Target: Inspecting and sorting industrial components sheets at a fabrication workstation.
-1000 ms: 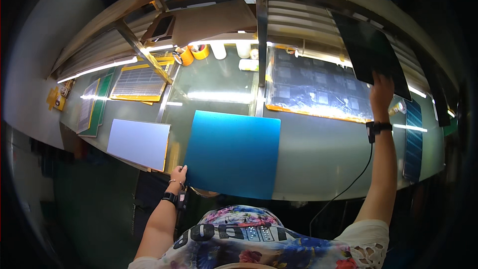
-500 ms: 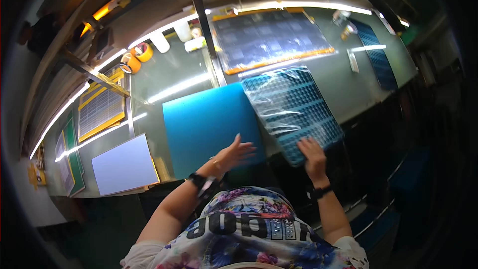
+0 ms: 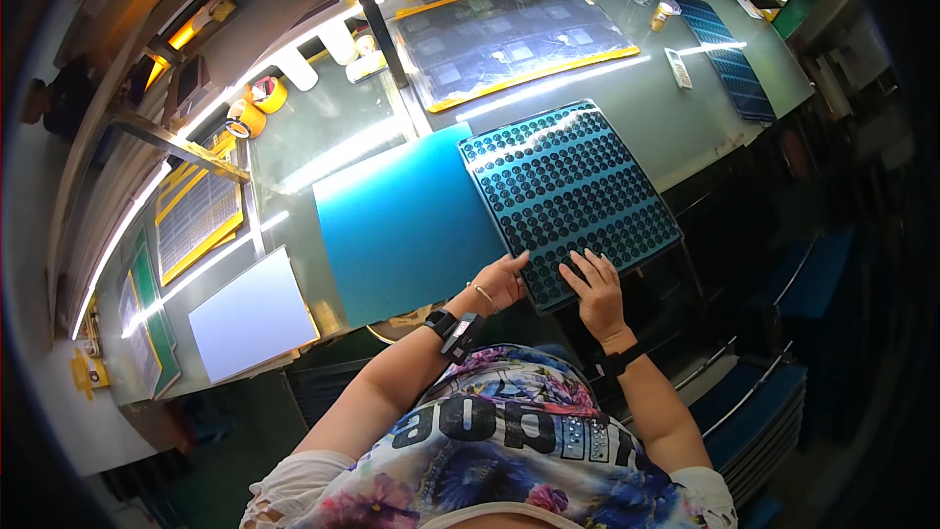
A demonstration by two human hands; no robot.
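Note:
A rectangular blue panel (image 3: 578,198) with rows of dark round dots lies slanted on the bench, its near corner toward me. My left hand (image 3: 499,284) is at its near left edge, thumb on the rim and the other fingers curled by the side, partly hidden. My right hand (image 3: 599,299) rests on the near part of the panel, fingers apart and stretched over the dots. A plain blue sheet (image 3: 401,225) lies directly left of the panel, reaching to its edge.
Farther back lies a dark film sheet (image 3: 514,39) edged in yellow tape. Orange tape rolls (image 3: 247,118) and white bottles (image 3: 297,69) stand by a metal post (image 3: 367,15). A white board (image 3: 253,315) is at left, another dotted panel (image 3: 723,59) at far right. Blue boards (image 3: 759,411) are stacked below right.
My left hand has moved right from over the plain blue sheet to the dotted panel's edge. My right hand has shifted slightly left. Glossy creases over the panel no longer show.

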